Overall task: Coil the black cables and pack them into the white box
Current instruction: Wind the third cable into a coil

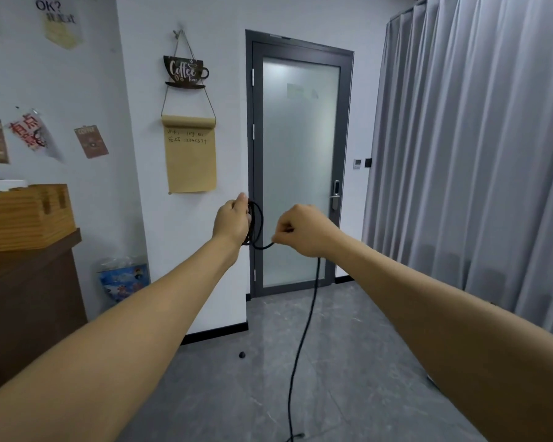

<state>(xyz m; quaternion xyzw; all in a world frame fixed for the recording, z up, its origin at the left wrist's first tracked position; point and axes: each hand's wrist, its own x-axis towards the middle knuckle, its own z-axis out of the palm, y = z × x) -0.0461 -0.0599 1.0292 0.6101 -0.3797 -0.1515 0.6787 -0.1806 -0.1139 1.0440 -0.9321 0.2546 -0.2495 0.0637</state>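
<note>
1. Holding both arms stretched out at chest height in front of the frosted glass door (299, 173), apparently so the loops hang free and stay in plain sight.
2. Gripping the finished loops of the black cable (256, 223) in the left hand (232, 220), fingers curled round the bundle; serving, by the look of it, as the fixed anchor for the coil.
3. Pinching the running length of the same cable in the right hand (302, 229), fist closed on the strand just beside the coil; likely feeding and guiding the next loop across to the left.
4. Keeping the two hands near each other with only a short bow of cable sagging between them, probably to keep each loop a matching size.
5. Letting the uncoiled tail drop from under the right hand straight down to the grey floor (348, 362), where it trails to the bottom edge of the view; slack enough to be drawn up without a tug.
6. Looking at the cable itself: thin, matte black, round, flexible; a few overlapping oval loops, slightly uneven, hanging beside the left palm.
7. Judging the coiling as partway done, with a long run left on the floor.
8. Seeing no white box anywhere in view, so packing not yet begun.
9. Noting a small dark object (242, 355) lying on the floor near the wall; too small to identify.
</note>
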